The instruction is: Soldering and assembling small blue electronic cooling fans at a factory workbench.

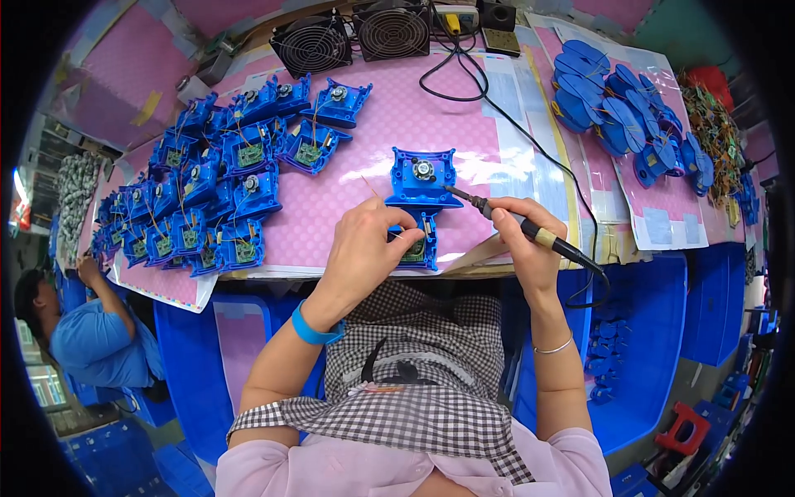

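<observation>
A: It's a workbench covered in a pink dotted mat (364,149), with two small black fans (352,37) at the far edge and blue bins under the near edge.

B: And the grip?

A: The right hand (526,240) is clenched around a soldering iron (517,222), held like a pen, its tip pointing at the near edge of the blue plastic housing (422,199) in the middle of the mat. The left hand (364,248) rests on the lower part of that same housing, fingers pinching what looks like a thin wire over a small green circuit board (416,251); I can't tell exactly what is between the fingertips.

B: What lies around that housing?

A: To its left, well apart, is a crowd of similar blue housings (207,190), each with a green board and thin wires in it. To its right, past a strip of white sheets, is a heap of flat blue shells (621,108) with no boards showing. The iron's black cord (497,108) loops away behind the housing towards the fans.

B: So how far along?

A: Judging by the piles, a good number of units look worked already, one is under the iron, and the shells on the right look untouched. Roughly midway, I'd say.
</observation>
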### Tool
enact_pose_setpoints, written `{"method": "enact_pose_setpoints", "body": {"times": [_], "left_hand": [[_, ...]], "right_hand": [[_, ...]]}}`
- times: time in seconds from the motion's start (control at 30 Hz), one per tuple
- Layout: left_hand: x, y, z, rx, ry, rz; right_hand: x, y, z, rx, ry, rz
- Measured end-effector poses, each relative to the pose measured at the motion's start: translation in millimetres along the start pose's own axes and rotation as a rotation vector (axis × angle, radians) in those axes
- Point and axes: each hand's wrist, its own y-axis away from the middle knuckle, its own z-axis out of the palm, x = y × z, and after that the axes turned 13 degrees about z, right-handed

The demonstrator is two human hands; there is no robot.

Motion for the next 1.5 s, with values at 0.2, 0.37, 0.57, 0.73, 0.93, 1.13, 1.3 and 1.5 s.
{"method": "enact_pose_setpoints", "body": {"times": [0.2, 0.37, 0.57, 0.73, 0.93, 1.13, 1.3, 1.5], "left_hand": [[-4, 0, -12, 0.101, 0.177, -0.068], [4, -5, -17, 0.167, 0.15, -0.04], [9, -9, -27, 0.186, 0.239, -0.161], [4, -17, -22, 0.226, 0.152, -0.098], [-1, -38, 5, 0.235, 0.162, -0.018], [-7, -42, 9, 0.071, -0.084, 0.102], [-8, -41, 12, 0.04, -0.027, 0.068], [-10, -40, 13, 0.056, -0.026, 0.093]], "right_hand": [[1, 0, 1, 0.015, -0.036, 0.02], [2, 1, 2, 0.021, -0.019, 0.021], [0, 2, 1, 0.037, -0.007, -0.002], [0, 0, 1, 0.025, 0.004, 0.007], [1, 2, 3, 0.027, -0.007, 0.002], [-1, 3, 1, 0.041, 0.014, -0.008], [4, 3, 2, 0.025, 0.009, 0.01], [1, 3, 0, 0.032, 0.005, 0.009]]}}
